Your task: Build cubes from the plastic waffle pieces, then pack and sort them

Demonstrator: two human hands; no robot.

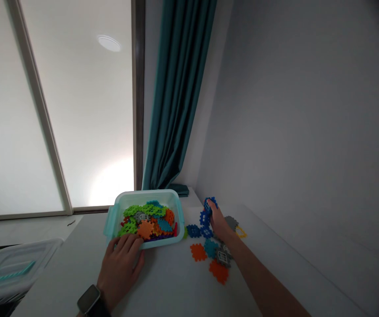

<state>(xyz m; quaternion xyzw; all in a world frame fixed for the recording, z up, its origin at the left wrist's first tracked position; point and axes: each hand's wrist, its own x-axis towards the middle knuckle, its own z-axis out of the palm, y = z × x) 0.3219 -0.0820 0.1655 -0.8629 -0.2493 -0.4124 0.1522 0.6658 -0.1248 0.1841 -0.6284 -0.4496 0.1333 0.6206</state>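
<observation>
My left hand point(121, 259), with a watch point(89, 299) on its wrist, has its fingers hooked over the near rim of a pale teal plastic box point(180, 211). Inside the box lies a heap of notched plastic building pieces point(145, 229) in green, orange, blue and grey. To the right of the box, my right hand point(220, 222) is closed on a dark blue building piece point(211, 203) with a window-like grid. More dark blue pieces point(193, 231) lie below it. Nearer to me are orange point(198, 252), teal point(211, 248) and grey point(222, 256) pieces, partly overlapping.
A yellow piece point(241, 232) lies beyond my right forearm. The white table point(169, 286) meets a grey wall point(301, 132) at the right. A teal curtain point(179, 97) hangs behind. At lower left stands a clear-lidded bin point(14, 268) with a teal handle.
</observation>
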